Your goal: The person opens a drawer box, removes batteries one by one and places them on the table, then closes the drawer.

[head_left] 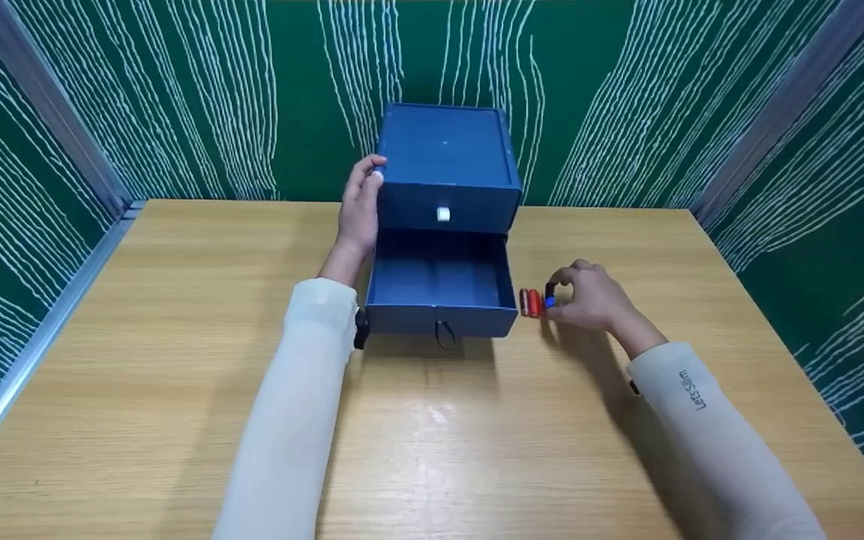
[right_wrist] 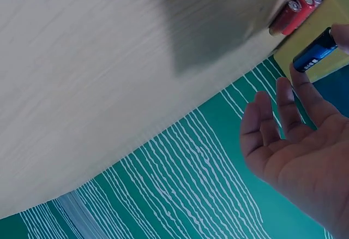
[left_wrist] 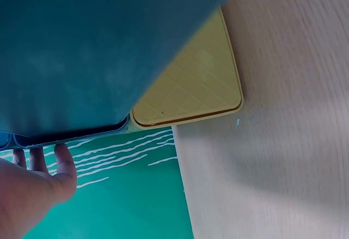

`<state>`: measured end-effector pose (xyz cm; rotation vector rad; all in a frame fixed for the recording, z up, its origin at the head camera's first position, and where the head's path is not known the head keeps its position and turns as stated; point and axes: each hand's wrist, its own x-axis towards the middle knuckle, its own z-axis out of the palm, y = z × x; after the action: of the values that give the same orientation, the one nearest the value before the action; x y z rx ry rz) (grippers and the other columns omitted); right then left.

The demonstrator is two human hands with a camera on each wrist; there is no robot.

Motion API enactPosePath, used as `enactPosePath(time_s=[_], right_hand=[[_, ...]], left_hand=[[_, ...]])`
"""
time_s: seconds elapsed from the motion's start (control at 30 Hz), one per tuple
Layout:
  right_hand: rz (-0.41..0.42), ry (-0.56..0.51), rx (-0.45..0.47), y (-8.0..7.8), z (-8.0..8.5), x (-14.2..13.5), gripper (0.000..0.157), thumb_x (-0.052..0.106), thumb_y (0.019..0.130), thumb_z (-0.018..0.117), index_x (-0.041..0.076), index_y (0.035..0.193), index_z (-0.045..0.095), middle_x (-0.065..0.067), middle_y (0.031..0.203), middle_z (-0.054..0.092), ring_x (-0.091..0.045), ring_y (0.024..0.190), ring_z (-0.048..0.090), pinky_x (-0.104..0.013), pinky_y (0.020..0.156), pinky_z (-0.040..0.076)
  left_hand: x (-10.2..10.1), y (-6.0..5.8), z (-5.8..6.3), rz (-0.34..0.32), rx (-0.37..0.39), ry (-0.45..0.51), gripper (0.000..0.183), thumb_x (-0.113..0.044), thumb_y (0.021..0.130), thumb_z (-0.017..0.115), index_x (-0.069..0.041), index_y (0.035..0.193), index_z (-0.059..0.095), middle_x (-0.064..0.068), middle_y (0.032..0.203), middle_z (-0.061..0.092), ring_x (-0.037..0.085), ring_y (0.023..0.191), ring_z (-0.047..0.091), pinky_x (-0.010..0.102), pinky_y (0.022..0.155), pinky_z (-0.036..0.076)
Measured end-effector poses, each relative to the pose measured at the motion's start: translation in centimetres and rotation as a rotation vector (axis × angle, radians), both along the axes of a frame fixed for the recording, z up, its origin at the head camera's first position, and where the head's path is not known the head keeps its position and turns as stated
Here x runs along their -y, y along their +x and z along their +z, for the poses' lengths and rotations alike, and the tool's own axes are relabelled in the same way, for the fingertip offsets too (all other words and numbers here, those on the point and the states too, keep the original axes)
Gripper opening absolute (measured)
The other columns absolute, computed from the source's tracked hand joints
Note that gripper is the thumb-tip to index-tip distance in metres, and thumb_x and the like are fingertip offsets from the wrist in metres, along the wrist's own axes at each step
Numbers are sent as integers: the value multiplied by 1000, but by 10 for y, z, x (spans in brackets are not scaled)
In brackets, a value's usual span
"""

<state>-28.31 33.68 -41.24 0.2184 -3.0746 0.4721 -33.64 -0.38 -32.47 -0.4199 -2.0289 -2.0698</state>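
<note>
A blue drawer unit (head_left: 447, 146) stands at the back of the table, its upper drawer closed and its lower drawer (head_left: 436, 274) pulled out, showing a bare inside. My left hand (head_left: 361, 210) rests against the unit's left side, fingers extended along its upper edge; the left wrist view has those fingertips (left_wrist: 65, 154) at the blue rim. To the right of the drawer, my right hand (head_left: 593, 296) pinches a blue-and-black battery (right_wrist: 316, 51) between thumb and index finger, the other fingers spread loosely. Red batteries (head_left: 531, 302) lie side by side just left of it, by the drawer's corner.
The upper drawer has a white knob (head_left: 443, 214), the lower one a dark loop pull (head_left: 443, 335). A yellow panel (left_wrist: 191, 81) forms the unit's lower side. Behind the wooden table (head_left: 139, 360) rise green walls (head_left: 597, 45) with white streaks.
</note>
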Motion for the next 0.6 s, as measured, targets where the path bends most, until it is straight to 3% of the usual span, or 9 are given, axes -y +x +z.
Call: enactPosePath(time_s=[0.27, 0.6], right_hand=[[-21, 32, 48, -5, -4, -1, 52, 33, 62, 73, 14, 107, 58, -9, 109, 49, -30, 98, 40, -48, 82, 38], [-43, 64, 102, -11, -7, 1, 53, 32, 60, 75, 15, 107, 57, -9, 109, 48, -29, 96, 38, -47, 79, 38]], left_hand=[[0, -3, -2, 4, -1, 13, 31, -20, 93, 29, -12, 120, 41, 1, 131, 37, 12, 119, 33, 30, 102, 23], [0, -21, -17, 11, -12, 17, 27, -25, 94, 31, -23, 116, 44, -6, 128, 39, 7, 116, 34, 29, 101, 25]])
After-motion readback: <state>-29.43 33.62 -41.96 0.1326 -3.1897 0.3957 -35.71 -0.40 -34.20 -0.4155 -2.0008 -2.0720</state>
